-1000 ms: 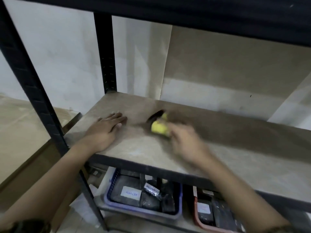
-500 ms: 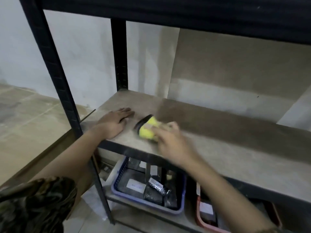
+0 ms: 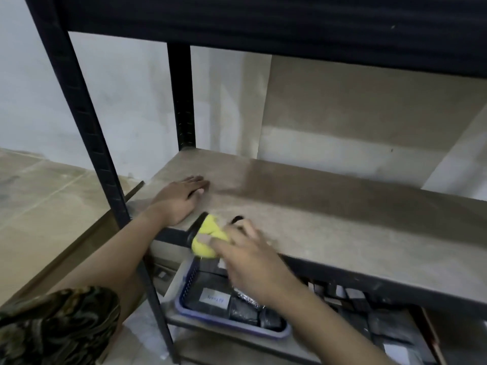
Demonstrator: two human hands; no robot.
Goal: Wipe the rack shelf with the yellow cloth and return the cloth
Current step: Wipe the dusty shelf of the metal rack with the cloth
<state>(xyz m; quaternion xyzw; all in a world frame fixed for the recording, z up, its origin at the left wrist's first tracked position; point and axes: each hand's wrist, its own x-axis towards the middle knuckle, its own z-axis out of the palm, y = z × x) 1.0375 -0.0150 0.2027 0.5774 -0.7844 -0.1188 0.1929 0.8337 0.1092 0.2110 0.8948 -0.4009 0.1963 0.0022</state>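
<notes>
Left hand [image 3: 179, 198] flat, open on shelf [image 3: 329, 219] — right hand [image 3: 253, 259] grips yellow cloth [image 3: 207, 239] at front edge.

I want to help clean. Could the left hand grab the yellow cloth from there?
Probably yes. The left hand lies flat on the shelf near the cloth, nothing between them, though the right hand holds it.

The left hand [image 3: 179, 200] lies flat, palm down, fingers together and pointing forward, its forearm extended. The right hand [image 3: 253, 262] is curled closed, gripping, motion-blurred, arm reaching forward.
</notes>
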